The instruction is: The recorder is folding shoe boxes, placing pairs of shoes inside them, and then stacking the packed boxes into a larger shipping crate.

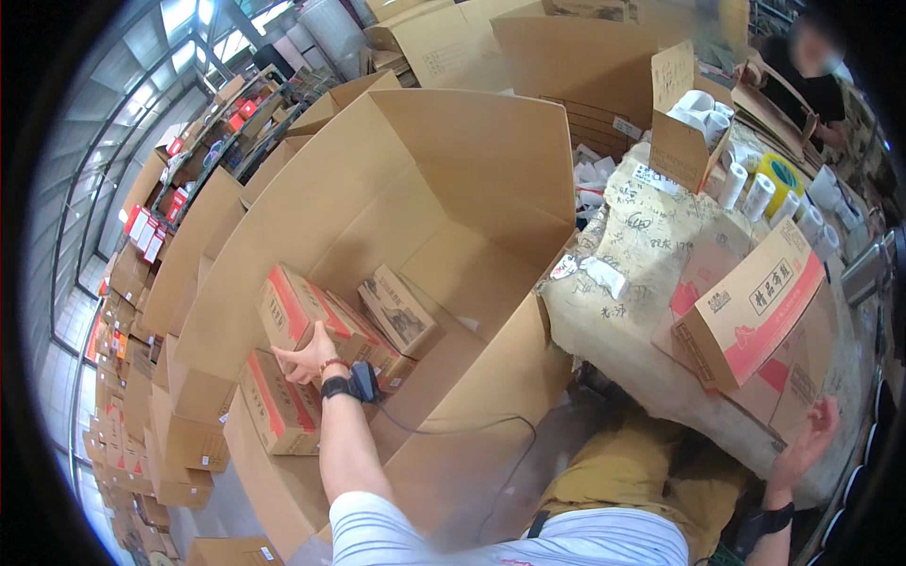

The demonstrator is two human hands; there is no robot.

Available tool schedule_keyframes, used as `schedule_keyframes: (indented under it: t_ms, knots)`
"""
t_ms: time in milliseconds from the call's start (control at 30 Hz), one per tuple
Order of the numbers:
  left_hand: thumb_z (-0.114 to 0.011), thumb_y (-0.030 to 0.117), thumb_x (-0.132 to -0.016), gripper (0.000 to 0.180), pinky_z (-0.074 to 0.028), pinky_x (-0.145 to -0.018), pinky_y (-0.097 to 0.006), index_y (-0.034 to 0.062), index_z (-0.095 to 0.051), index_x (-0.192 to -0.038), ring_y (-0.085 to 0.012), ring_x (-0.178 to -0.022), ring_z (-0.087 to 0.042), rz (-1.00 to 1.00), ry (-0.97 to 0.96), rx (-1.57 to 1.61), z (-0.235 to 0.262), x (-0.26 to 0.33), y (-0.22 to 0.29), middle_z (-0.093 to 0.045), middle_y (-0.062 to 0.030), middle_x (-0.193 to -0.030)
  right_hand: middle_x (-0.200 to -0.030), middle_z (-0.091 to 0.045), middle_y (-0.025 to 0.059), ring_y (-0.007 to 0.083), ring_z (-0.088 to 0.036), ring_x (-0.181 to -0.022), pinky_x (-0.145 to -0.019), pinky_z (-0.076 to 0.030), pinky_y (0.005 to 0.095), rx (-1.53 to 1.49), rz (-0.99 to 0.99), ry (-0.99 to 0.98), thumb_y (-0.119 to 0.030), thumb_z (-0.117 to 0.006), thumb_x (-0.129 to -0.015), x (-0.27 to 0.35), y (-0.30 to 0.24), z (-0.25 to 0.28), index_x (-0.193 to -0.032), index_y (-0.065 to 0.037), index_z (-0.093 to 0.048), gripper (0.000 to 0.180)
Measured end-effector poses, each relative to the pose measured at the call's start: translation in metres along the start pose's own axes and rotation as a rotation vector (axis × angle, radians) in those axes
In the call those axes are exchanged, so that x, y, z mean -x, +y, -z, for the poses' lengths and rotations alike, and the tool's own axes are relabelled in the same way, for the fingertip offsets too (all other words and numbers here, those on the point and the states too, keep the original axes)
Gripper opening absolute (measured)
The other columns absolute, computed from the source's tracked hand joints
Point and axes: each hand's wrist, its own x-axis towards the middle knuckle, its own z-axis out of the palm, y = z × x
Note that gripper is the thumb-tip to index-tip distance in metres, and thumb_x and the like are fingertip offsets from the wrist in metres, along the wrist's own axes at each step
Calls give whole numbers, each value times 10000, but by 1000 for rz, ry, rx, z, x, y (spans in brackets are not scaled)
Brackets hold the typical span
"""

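My left hand (310, 357) reaches into a large open cardboard box (481, 160), fingers spread against the near end of a brown-and-red carton (294, 304). Whether it bears any of that carton's weight is not clear. Just below the hand sits another brown-and-red carton (269, 401). Further right in the box lies a brown carton with a dark printed picture (401, 307). My right hand (812, 441) is at the table's near right edge, palm partly turned up, holding nothing. It is close to a flattened carton (802, 382), on which a folded-up brown-and-red carton (755, 302) rests.
The worktable (623, 255) carries white rolls (759, 198), yellow tape (780, 179) and an open box of rolls (694, 118). A cable (472, 429) trails from the device on my left wrist. Stacked cartons (179, 424) line the left. A person (802, 85) is at the far right.
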Motion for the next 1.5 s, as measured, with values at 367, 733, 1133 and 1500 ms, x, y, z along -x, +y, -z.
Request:
schedule_keyframes:
  t_ms: [367,733,1133,1500]
  knots:
    - [-714,131,-725,945,-369,-1026,-446,106,-137,-1473,-306,-1278,-383,-713,-1240,986,162,11,-33,-333,-169,-1404,-1124,-546,128,238,-520,-1069,-915,-415,358,-611,-97,-890,-139,-565,-825,-4,-107,-129,-1017,-13,-600,232]
    - [-805,224,-692,1091,-319,-1069,-441,108,-63,-1483,-312,-1332,-325,-1260,-1892,503,238,97,43,-253,-210,-1459,-1414,-379,107,213,-394,-1285,-1063,-318,332,-1231,-955,-1246,-272,-645,-845,42,-106,-150,-1454,-56,-183,795]
    - [-657,140,-789,971,-225,-1109,-418,226,5,-1494,-242,-1344,-250,29,-1651,1075,205,296,-66,-187,-52,-1497,-1387,-326,119,237,-315,-1306,-1079,-278,373,-1285,-1006,-568,-182,-638,-850,129,-122,-152,-1451,-109,-136,787]
    - [-682,-8,-668,1167,-236,-1110,-411,137,154,-1469,-258,-1365,-217,-412,-1653,837,230,279,-34,-132,-134,-1505,-1423,-120,354,504,-203,-1298,-1034,-201,557,-118,194,-873,-512,-773,-580,60,-146,-154,-1451,-66,-224,1121]
